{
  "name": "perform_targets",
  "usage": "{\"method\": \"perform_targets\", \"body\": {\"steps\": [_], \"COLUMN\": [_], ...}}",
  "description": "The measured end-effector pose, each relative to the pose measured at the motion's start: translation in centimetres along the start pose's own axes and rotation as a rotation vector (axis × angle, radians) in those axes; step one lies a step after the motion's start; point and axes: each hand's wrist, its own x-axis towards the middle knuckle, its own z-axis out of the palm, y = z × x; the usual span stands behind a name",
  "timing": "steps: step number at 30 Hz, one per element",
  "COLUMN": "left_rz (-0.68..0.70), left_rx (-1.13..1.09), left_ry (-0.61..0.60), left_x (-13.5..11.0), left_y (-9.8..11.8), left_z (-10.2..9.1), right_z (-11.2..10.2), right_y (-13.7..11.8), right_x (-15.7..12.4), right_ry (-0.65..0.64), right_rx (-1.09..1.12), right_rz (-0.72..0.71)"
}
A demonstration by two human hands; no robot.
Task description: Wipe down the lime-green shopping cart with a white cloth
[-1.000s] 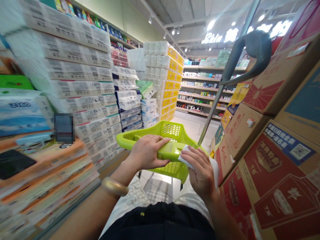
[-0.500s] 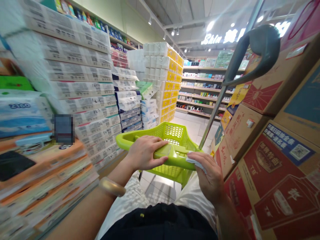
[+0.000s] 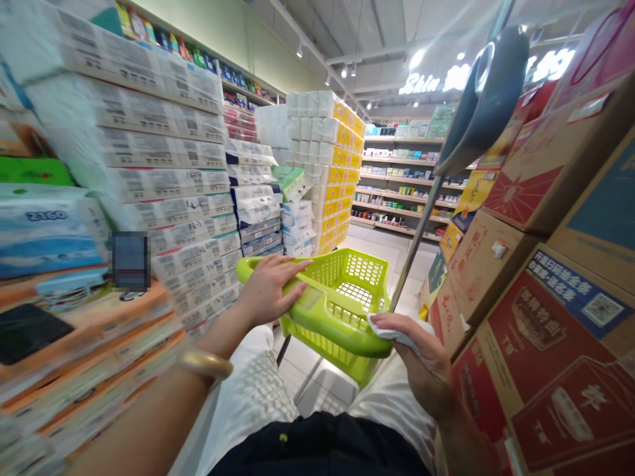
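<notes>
Between white plastic-wrapped packs (image 3: 166, 142) on left and red-and-brown cardboard cartons (image 3: 540, 344) on right, lime-green perforated plastic basket (image 3: 342, 328) is seen just ahead of white-trousered knees (image 3: 397, 396). Left hand (image 3: 265, 291) laid on basket's left rim, fingers extended, thumb spread apart. Thin white cloth (image 3: 403, 336) gripped under right hand (image 3: 421, 357), fingers pressed together, set against right end of near rim. Slanted metal pole (image 3: 417, 241) with grey looped plastic handle (image 3: 489, 106) seen beside basket's right side; contact can't be told.

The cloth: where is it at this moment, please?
The cloth is right of centre in the head view, in the right hand, against the rim of the basket.
</notes>
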Motion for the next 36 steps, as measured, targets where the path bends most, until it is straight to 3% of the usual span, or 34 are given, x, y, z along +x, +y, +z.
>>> {"method": "perform_targets", "body": {"steps": [3, 5, 8, 10, 15, 24, 28, 31, 36], "left_rz": [0.005, 0.054, 0.102, 0.053, -0.076, -0.129, -0.154, -0.170, -0.133], "left_rx": [-0.033, -0.129, -0.251, -0.284, -0.153, -0.032, -0.008, 0.007, 0.001], "left_ry": [0.135, 0.152, 0.077, 0.014, -0.177, -0.314, -0.324, -0.299, -0.212], "left_x": [-0.8, -1.3, -1.8, -2.0, -2.3, -2.3, -2.2, -2.1, -2.3], "left_y": [3.1, 6.1, 9.8, 10.9, 10.1, 9.4, 9.5, 9.6, 9.5], "left_z": [-0.2, 0.0, 0.5, 0.8, 0.5, -1.0, -1.2, -0.9, -0.3], "right_z": [1.6, 2.6, 3.4, 3.4, 3.3, 3.5, 4.0, 5.4, 7.0], "right_y": [-0.5, -0.9, -1.0, -0.7, 0.4, 2.7, 3.7, 2.3, -0.3], "right_x": [-0.2, -0.3, -0.3, -0.5, -1.0, -1.1, -1.4, -1.6, -1.2], "right_ry": [0.040, 0.048, 0.002, -0.010, 0.079, 0.114, 0.216, 0.253, 0.196], "right_rx": [0.022, 0.033, 0.073, 0.126, 0.208, 0.164, 0.064, 0.057, 0.094], "right_rz": [-0.040, -0.071, -0.115, -0.124, -0.053, -0.008, 0.037, 0.005, -0.131]}}
